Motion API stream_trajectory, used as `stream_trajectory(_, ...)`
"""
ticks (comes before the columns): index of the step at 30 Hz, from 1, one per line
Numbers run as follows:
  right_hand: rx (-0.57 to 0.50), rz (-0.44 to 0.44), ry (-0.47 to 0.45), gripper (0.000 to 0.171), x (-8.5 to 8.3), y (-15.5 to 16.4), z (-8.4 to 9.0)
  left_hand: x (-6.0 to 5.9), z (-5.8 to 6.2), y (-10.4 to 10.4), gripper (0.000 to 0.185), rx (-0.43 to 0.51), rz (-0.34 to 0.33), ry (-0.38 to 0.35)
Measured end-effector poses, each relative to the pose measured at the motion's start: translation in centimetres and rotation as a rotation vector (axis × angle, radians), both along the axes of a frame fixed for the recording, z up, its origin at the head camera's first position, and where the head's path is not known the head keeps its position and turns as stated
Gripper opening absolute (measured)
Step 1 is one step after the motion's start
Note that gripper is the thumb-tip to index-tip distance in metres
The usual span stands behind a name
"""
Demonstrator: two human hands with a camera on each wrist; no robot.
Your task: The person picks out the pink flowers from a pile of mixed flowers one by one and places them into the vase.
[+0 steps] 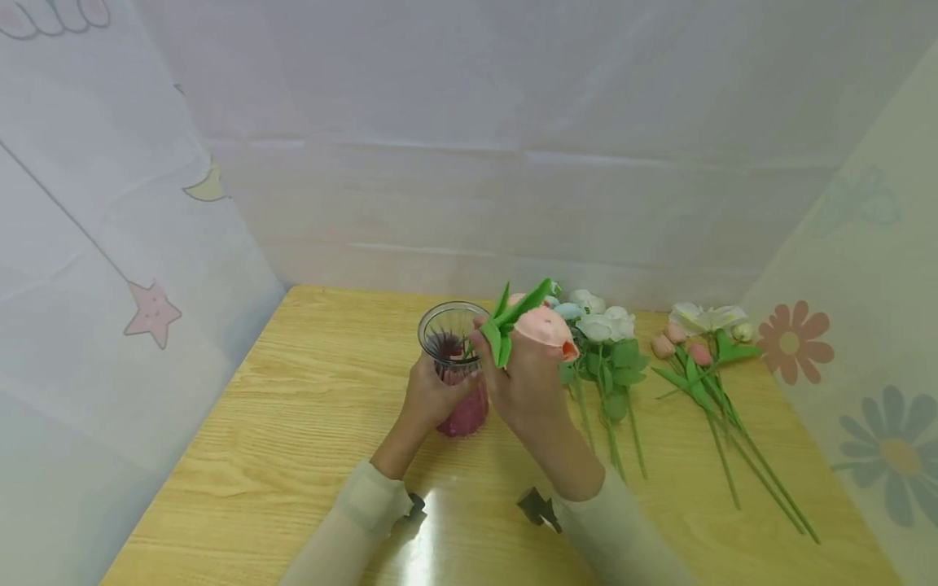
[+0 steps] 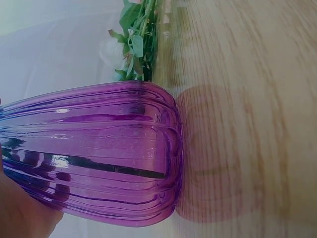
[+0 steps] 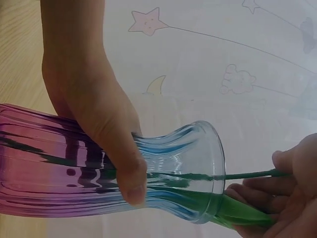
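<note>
The desk (image 1: pixel 293 423) is spanning the lower view, and the ribbed glass vase (image 1: pixel 465 417) is standing on it near the middle, its base seemingly touching the wood. The vase is shading from purple-pink below to a clear, flared mouth. It is likely being the heaviest and most fragile thing here: stiff, smooth-walled and apt to slip, though the ribs are probably giving some purchase. The narrowing below the flare is offering the surest hold. To its right, white flowers (image 1: pixel 619 323) are lying with their green stems, and farther right a group of pink tulips and white blooms (image 1: pixel 699 353) is lying apart.

The pink tulip (image 1: pixel 545 325) is leaning rightward beside the vase's mouth, its stem running down inside the glass. It is probably weighing very little; the bloom and the broad leaf (image 1: pixel 522 305) are looking soft and easily creased, so the firmer, thin stem (image 3: pixel 250 175) is making the better grip, just above the rim.

Both forearms, in pale sleeves (image 1: pixel 366 496), are slanting inward from the near side of the desk. The left hand (image 1: pixel 432 396) is gripping the vase around its upper body, below the flare, with the thumb (image 3: pixel 131 191) lying across the near wall. The right hand (image 1: pixel 529 382) is sitting just beside the rim, pinching the tulip's stem between thumb and curled fingers, with the leaf lying against the fingers.
</note>
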State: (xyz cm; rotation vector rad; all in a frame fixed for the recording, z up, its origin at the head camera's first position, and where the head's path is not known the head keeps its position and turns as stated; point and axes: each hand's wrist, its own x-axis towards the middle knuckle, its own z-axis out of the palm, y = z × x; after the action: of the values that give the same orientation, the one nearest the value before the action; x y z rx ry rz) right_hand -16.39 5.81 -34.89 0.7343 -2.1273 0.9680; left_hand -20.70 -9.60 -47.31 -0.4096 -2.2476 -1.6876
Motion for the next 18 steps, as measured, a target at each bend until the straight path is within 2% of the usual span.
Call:
stream_trajectory(4, 0.079, -0.015, -0.101, 0.024, 0.6, 0.1, 0.9, 0.1, 0.0, 0.0, 0.059, 0.009, -0.002, 0.005)
stream_trajectory(6, 0.151, -0.031, -0.081, 0.021, 0.7, 0.1, 1.1, 0.1, 0.0, 0.0, 0.058, 0.017, -0.005, 0.009)
stream_trajectory(8, 0.150, -0.030, -0.063, 0.021, 0.8, 0.2, 1.4, 0.0, -0.1, 0.0, 0.056, 0.017, -0.005, 0.016)
stream_trajectory(11, 0.132, -0.036, 0.000, 0.039, 0.8, 0.4, 1.5, 0.0, -0.1, 0.0, 0.053, 0.001, 0.004, 0.031)
stream_trajectory(12, 0.118, -0.041, -0.006, 0.045, 0.9, 0.5, 1.6, 0.0, -0.1, 0.0, 0.051, -0.003, 0.005, 0.037)
stream_trajectory(14, 0.120, -0.055, -0.047, 0.053, 1.1, 0.6, 1.8, 0.0, -0.1, 0.0, 0.048, -0.016, 0.007, 0.053)
stream_trajectory(16, 0.175, -0.099, -0.100, 0.047, 1.4, 0.8, 2.0, -0.1, -0.2, 0.0, 0.047, -0.022, 0.001, 0.067)
stream_trajectory(18, 0.213, -0.124, -0.174, 0.048, 1.6, 1.0, 2.3, -0.1, -0.2, -0.1, 0.051, -0.016, -0.014, 0.071)
